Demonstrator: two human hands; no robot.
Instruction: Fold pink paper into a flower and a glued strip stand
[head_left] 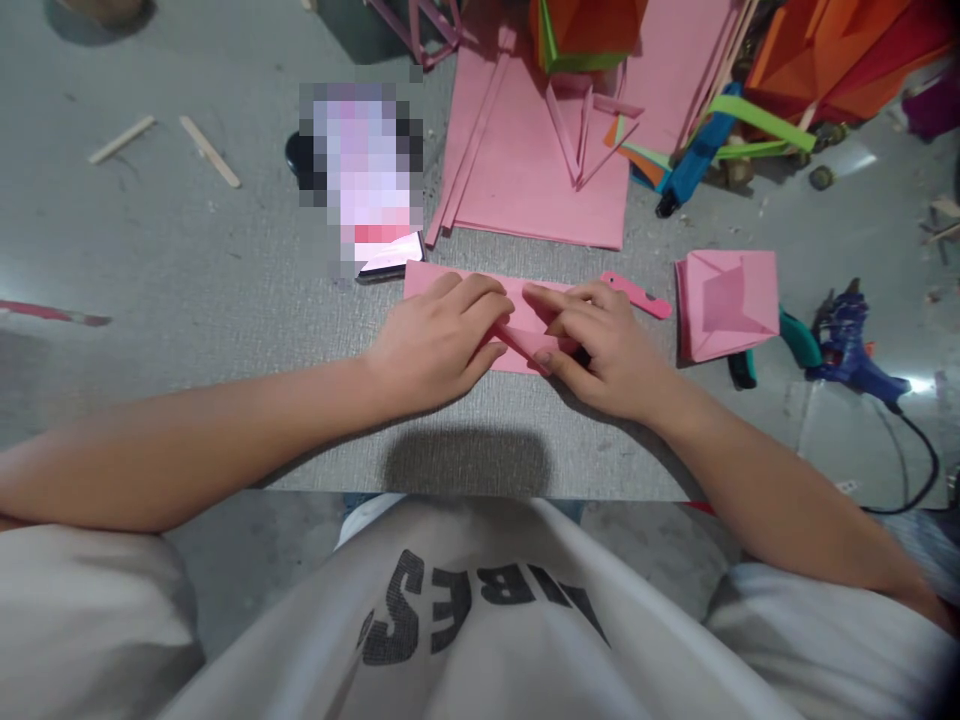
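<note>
- Left hand [439, 340] presses flat, fingers spread, on the pink paper [525, 335].
- Right hand [600, 345] pinches its fold.
- Folded pink box [727, 303] lies near.

Folded pink box [726, 303], blue glue gun [855, 350], two wooden sticks [210, 151].

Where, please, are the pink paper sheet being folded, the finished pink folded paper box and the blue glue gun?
Pink paper sheet being folded [433, 281]: head view, bare upper-left corner.
Finished pink folded paper box [726, 303]: head view, centre of its hollow.
Blue glue gun [846, 345]: head view, middle of its body.
</note>
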